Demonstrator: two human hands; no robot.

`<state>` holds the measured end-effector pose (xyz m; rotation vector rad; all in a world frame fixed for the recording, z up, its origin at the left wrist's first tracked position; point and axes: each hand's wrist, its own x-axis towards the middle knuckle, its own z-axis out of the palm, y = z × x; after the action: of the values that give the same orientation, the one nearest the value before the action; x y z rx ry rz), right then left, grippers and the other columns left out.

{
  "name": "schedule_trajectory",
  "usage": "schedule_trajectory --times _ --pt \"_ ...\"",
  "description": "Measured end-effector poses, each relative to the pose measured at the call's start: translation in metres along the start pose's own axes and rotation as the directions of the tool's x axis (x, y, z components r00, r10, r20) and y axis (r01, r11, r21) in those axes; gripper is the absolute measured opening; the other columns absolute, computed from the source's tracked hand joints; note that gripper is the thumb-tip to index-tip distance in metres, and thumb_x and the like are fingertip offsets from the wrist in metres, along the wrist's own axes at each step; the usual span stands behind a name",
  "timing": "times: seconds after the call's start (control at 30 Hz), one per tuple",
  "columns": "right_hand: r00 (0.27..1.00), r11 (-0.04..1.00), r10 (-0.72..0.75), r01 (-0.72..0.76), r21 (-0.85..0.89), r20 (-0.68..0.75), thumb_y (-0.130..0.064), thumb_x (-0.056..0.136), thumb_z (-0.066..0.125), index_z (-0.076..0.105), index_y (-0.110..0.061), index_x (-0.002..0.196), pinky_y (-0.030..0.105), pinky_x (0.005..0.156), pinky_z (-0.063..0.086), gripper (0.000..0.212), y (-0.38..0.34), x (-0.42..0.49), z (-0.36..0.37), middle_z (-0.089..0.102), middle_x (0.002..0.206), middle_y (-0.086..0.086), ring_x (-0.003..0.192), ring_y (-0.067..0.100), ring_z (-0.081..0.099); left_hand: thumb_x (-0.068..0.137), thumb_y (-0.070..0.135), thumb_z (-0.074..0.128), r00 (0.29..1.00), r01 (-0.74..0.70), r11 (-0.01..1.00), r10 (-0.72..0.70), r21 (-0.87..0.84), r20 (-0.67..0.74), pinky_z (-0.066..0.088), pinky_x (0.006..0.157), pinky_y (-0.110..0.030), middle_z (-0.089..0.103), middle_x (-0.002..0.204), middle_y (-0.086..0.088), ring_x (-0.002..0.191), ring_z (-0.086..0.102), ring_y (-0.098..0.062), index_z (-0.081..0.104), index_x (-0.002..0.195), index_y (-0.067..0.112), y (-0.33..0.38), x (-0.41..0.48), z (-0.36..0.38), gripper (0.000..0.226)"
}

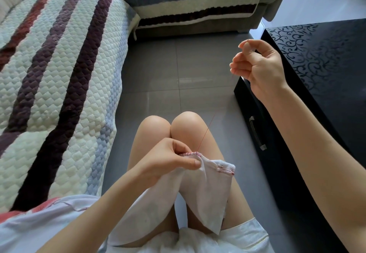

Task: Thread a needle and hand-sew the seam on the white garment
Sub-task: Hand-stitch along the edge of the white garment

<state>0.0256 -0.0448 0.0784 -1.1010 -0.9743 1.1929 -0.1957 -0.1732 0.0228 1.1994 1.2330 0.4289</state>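
white cotton garment (208,191) hangs over the bare knees (184,122), low at six o'clock. left hand (174,161) pinches its seam edge. right hand (259,68) is up at one o'clock, fingers curled. fine red thread (206,134) runs straight from seam towards it. thin metal needle (246,45) sits in that pinch. looks like a stitch being drawn through; next, needle down beside the last stitch.

Bright, soft daylight, even throughout. Pale sheen lay on glossy black cabinet (316,41) just right of right-hand fingers (240,65), fainter on floor tiles (186,78) left of them. Shadows weak. Wide-angle bending curved frame edges; centre was sharp.
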Motion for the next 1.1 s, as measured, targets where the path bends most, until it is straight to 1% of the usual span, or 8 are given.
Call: schedule_trajectory --times 0.1,0.2,0.3,0.4,0.53,0.67,0.9,1.1 --pt "0.998 0.994 -0.066 0.068 -0.088 0.016 -0.013 0.097 0.055 0.061 -0.013 0.086 0.026 0.057 0.053 0.012 0.002 -0.002 0.003 0.064 0.061 -0.002 0.057 0.015 0.064 0.063 0.024 0.079 1.0 -0.003 1.0 0.004 -0.014 0.014 0.038 0.065 -0.023 0.054 0.065 -0.008 0.065 0.05 -0.011 0.071 0.067 0.001 0.002 -0.002 0.0 0.025" --pt "0.96 0.939 -0.152 0.214 -0.269 0.234 -0.001 0.094 0.053 0.063 -0.013 0.085 0.017 0.051 0.044 0.018 0.013 -0.03 0.01 0.062 0.061 0.001 0.052 0.011 0.058 0.063 0.024 0.079 0.999 -0.013 0.999 0.014 -0.045 0.029 0.044 0.069 -0.025 0.061 0.068 -0.006 0.069 0.056 -0.01 0.075 0.07 0.008 0.001 -0.004 -0.001 0.017" --pt "0.871 0.802 -0.11 0.362 -0.474 0.479 -0.004 0.092 0.054 0.067 -0.019 0.086 0.019 0.056 0.045 0.02 0.036 -0.073 0.008 0.063 0.066 -0.004 0.056 0.006 0.056 0.063 0.02 0.078 0.999 -0.015 0.995 0.02 -0.094 0.044 0.044 0.073 -0.025 0.064 0.073 -0.007 0.073 0.058 -0.011 0.075 0.071 0.008 0.001 -0.005 -0.004 0.015" --pt "0.819 0.646 0.005 0.435 -0.628 0.573 -0.01 0.089 0.057 0.071 -0.024 0.091 0.027 0.066 0.05 0.02 0.056 -0.106 -0.006 0.067 0.072 -0.01 0.066 0.011 0.062 0.065 0.015 0.075 0.997 -0.021 0.985 0.033 -0.174 0.067 0.048 0.071 -0.016 0.07 0.072 -0.001 0.074 0.063 -0.007 0.076 0.069 0.013 0.003 -0.007 -0.004 0.004" --pt "0.758 0.539 -0.046 0.568 -0.622 0.651 -0.006 0.085 0.059 0.073 -0.016 0.09 0.007 0.071 0.04 0.018 0.068 -0.127 -0.012 0.066 0.076 -0.014 0.072 -0.006 0.053 0.066 0.015 0.074 0.995 -0.048 0.985 0.063 -0.167 0.083 0.049 0.072 -0.016 0.069 0.07 0.0 0.074 0.062 -0.008 0.077 0.068 0.018 0.004 -0.009 -0.004 0.004" --pt "0.756 0.546 -0.09 0.582 -0.603 0.648 -0.008 0.084 0.057 0.073 -0.014 0.086 0.0 0.075 0.034 0.017 0.07 -0.135 -0.015 0.058 0.08 -0.022 0.075 -0.022 0.044 0.067 0.015 0.074 0.991 -0.062 0.987 0.078 -0.147 0.106 0.048 0.068 -0.016 0.068 0.069 -0.001 0.069 0.06 -0.007 0.077 0.068 0.019 0.005 -0.012 -0.002 0.005" --pt "0.753 0.621 -0.077 0.549 -0.559 0.654 -0.021 0.085 0.048 0.073 -0.014 0.087 0.002 0.073 0.037 0.026 0.067 -0.138 -0.014 0.063 0.08 -0.017 0.073 -0.005 0.05 0.069 0.012 0.072 0.989 -0.046 0.981 0.07 -0.187 0.126 0.047 0.065 -0.014 0.069 0.067 0.002 0.066 0.059 -0.005 0.077 0.067 0.015 0.007 -0.013 -0.004 0.006" --pt "0.786 0.702 -0.038 0.461 -0.543 0.617 -0.01 0.083 0.057 0.073 -0.018 0.087 0.029 0.064 0.048 0.018 0.071 -0.138 -0.014 0.069 0.078 -0.008 0.069 0.013 0.062 0.071 0.012 0.07 0.985 -0.047 0.974 0.082 -0.222 0.154 0.045 0.064 -0.013 0.069 0.068 0.002 0.064 0.058 -0.003 0.077 0.07 0.016 0.011 -0.015 -0.005 0.009"
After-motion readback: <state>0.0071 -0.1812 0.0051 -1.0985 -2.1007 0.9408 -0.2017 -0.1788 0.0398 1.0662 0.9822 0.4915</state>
